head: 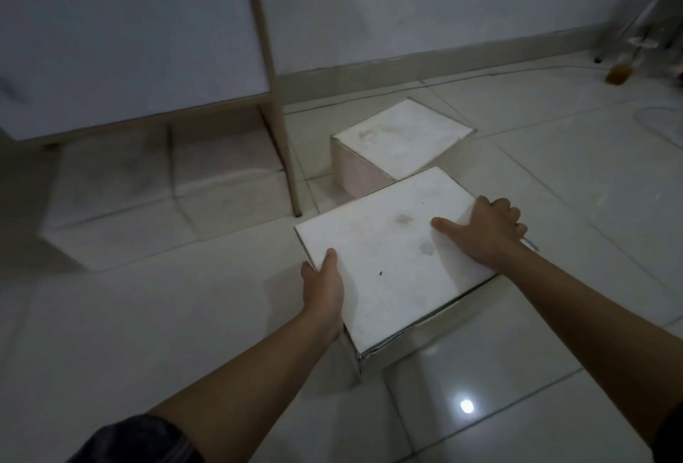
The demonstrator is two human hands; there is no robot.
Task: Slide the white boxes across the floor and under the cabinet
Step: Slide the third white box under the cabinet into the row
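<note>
A white box (384, 259) rests on the tiled floor in the middle of the view, its top facing me. My left hand (325, 288) grips its left edge, thumb on top. My right hand (488, 233) holds its right edge, thumb laid flat on the top and fingers curled over the far side. A second white box (403, 137) sits just behind it, touching or nearly touching its far corner. The cabinet (129, 37) stands at upper left on thin wooden legs (286, 152). Two white boxes (122, 181) lie side by side under it.
A white wall runs along the back. At the far right corner stand a metal rack's legs (628, 26), a small jar of amber liquid (619, 72) and cables on the floor. Glossy floor tiles (184, 314) stretch to the left and front of the held box.
</note>
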